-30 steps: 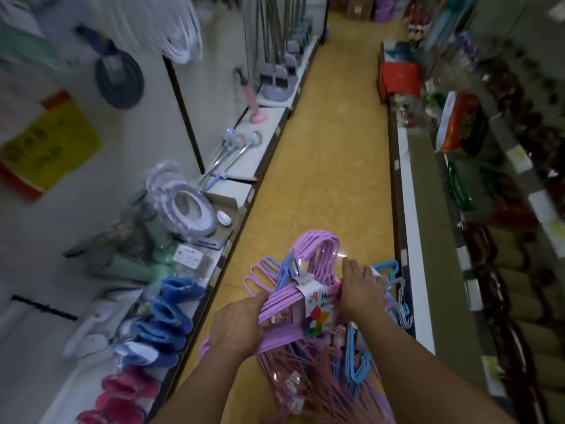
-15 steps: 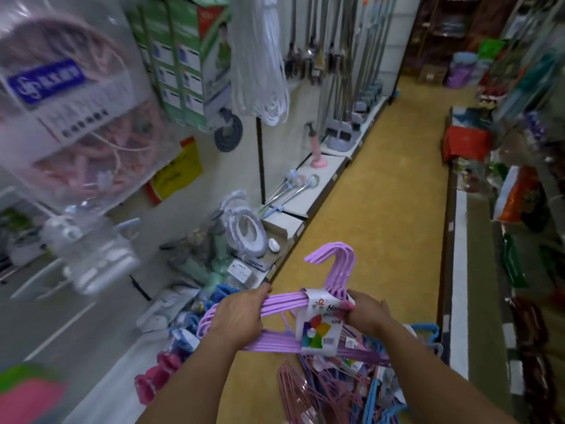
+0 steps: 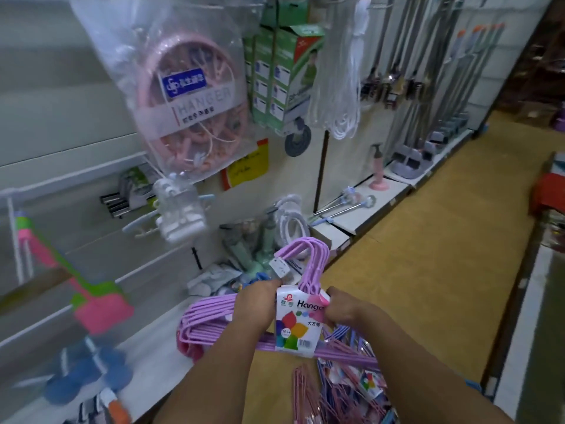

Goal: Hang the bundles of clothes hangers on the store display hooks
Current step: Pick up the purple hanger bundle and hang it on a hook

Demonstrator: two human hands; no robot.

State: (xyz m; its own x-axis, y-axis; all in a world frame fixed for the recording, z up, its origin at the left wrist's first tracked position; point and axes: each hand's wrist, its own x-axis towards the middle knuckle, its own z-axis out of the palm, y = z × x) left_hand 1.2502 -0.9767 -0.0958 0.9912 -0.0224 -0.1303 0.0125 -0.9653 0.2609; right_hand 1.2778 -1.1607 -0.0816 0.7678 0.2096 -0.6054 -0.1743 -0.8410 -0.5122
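I hold a purple hanger bundle (image 3: 211,319) with a white "Hanger" label card (image 3: 298,325) at waist height, hooks (image 3: 308,258) pointing up. My left hand (image 3: 256,304) grips the bundle left of the label. My right hand (image 3: 342,307) grips it at the label's right edge. Below lies a pile of pink, purple and blue hanger bundles (image 3: 345,390). A white slat wall (image 3: 61,123) with hanging goods stands to the left; a black display hook (image 3: 195,258) juts from it just left of the hooks.
A bagged pink round hanger (image 3: 189,96), green boxes (image 3: 284,78), white cord (image 3: 342,87) and mops (image 3: 428,71) hang on the wall. Pink and green brooms (image 3: 76,286) lean at left. A low white shelf (image 3: 360,209) runs along the yellow aisle floor (image 3: 428,255).
My view has swung left and up toward the wall display. The purple bundle has come up off the pile and closer to the wall, still in both hands.
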